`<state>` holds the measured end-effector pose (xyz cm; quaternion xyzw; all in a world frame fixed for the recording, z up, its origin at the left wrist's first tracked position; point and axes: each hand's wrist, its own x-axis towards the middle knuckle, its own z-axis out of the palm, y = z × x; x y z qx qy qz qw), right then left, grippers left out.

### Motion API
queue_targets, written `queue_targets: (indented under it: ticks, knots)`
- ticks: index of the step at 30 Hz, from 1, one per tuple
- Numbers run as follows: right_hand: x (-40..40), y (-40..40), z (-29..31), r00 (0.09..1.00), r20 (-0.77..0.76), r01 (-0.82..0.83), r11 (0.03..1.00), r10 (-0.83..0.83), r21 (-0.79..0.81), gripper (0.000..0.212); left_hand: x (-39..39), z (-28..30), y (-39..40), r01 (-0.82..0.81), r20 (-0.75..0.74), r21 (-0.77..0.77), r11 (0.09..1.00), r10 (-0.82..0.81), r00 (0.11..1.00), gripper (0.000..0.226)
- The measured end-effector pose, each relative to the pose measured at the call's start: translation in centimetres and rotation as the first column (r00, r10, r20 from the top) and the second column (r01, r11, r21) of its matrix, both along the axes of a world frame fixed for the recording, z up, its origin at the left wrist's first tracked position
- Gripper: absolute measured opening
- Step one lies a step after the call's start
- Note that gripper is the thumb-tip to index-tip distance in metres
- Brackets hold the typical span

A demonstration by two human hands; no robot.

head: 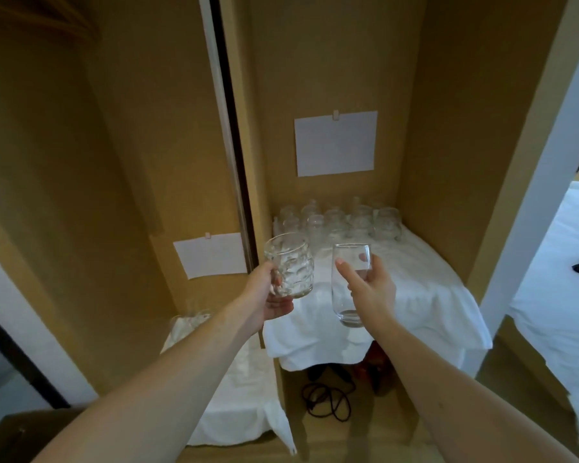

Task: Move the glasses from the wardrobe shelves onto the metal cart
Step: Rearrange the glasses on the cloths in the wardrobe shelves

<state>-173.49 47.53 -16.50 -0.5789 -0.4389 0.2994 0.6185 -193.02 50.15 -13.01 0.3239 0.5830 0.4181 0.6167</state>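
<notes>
Left hand (274, 295) gripping a dimpled clear tumbler (291, 265), right hand (370, 292) a tall smooth clear glass (350, 285), both upright before the white-draped wardrobe shelf (425, 289).

Setting: you stand in a bedroom, likely a hotel room. Evidence: tan built-in wardrobe (331, 61) with sliding door (224, 128); shelves draped in white cloth (425, 295); rows of glasses (341, 220) stored on it; white-sheeted bed (562, 262) at your right.
</notes>
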Motion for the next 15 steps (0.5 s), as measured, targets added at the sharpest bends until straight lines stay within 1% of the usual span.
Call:
queue_targets:
  ticks: [4, 8, 15]
  knots:
    - [2.2, 1.7, -0.5, 1.0, 0.004, 0.029, 0.999, -0.029, -0.034, 0.058, 2.2, -0.8, 2.8, 0.016, 0.018, -0.006, 1.0, -0.016, 1.0, 0.033]
    - [4.3, 4.7, -1.1, 0.997, 0.04, 0.061, 0.997, -0.059, -0.042, 0.056, 4.5, -1.9, 6.3, 0.057, 0.038, -0.013, 0.998, -0.056, 0.998, 0.039]
    - [7.7, 10.5, -2.6, 0.991, 0.113, 0.087, 0.988, -0.074, -0.124, 0.068, 8.1, -4.6, 12.2, 0.13, 0.048, -0.062, 0.99, -0.128, 0.991, 0.038]
